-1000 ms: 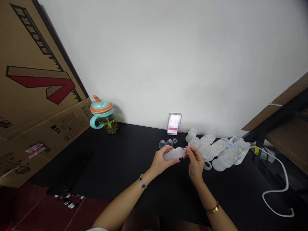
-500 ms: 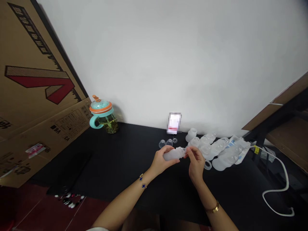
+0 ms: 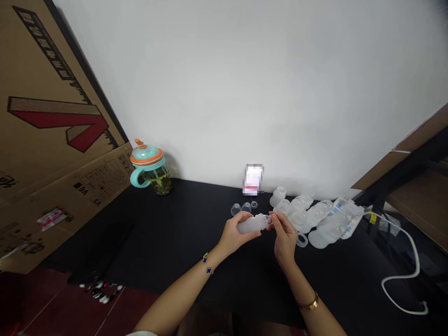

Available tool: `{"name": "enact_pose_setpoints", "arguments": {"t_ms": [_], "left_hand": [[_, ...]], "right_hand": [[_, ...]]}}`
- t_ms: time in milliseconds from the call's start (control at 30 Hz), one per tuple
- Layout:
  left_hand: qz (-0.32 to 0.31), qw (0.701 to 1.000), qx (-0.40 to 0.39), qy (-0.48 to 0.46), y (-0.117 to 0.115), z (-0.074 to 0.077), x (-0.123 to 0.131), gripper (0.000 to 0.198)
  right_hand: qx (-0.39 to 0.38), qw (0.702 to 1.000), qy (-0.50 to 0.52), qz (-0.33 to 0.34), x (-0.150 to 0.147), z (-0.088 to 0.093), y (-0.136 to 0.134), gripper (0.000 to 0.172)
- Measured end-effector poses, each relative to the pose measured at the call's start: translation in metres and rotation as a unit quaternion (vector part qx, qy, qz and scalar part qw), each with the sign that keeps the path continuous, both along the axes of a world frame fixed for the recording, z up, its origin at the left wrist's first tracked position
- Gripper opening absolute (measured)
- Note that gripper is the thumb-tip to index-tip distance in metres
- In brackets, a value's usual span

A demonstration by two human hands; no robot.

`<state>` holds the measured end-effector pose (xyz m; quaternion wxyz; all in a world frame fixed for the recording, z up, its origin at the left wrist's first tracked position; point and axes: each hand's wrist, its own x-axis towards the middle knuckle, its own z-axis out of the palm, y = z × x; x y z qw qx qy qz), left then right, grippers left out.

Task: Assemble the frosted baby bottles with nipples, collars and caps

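Observation:
My left hand [image 3: 235, 231] is wrapped around a frosted white baby bottle [image 3: 249, 226], which lies on its side in the air with its neck towards the right. At that end, the fingertips of my right hand [image 3: 284, 233] pinch a clear teat [image 3: 268, 218] at the bottle's mouth. Part of the teat is hidden by the fingers. A clear ring [image 3: 302, 240] lies on the black table just right of my right hand. Beyond the bottle are two clear domed caps [image 3: 246, 207] and a small clear disc [image 3: 254, 204].
Several frosted bottles [image 3: 324, 235] cluster at the right near a white-and-blue packet [image 3: 345, 205]. A blurred bright phone-like screen [image 3: 253, 179] leans on the wall. A teal-lidded jug [image 3: 159, 179] stands at the left by a cardboard box [image 3: 70, 177]. A white cable [image 3: 416, 252] trails at the right.
Almost nothing differs. My left hand still holds the bottle, and my right fingertips have shifted only very slightly at the teat.

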<state>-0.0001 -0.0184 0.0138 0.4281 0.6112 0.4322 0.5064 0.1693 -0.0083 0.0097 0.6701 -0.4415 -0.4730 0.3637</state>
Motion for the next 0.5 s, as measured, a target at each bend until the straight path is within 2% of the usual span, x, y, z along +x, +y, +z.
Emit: {"name": "enact_pose_setpoints", "arguments": {"t_ms": [500], "left_hand": [[-0.004, 1.0, -0.006, -0.002, -0.0006, -0.0009, 0.0002, 0.05]], "right_hand": [[0.018, 1.0, -0.003, -0.013, -0.0007, -0.0004, 0.0004, 0.015]]}}
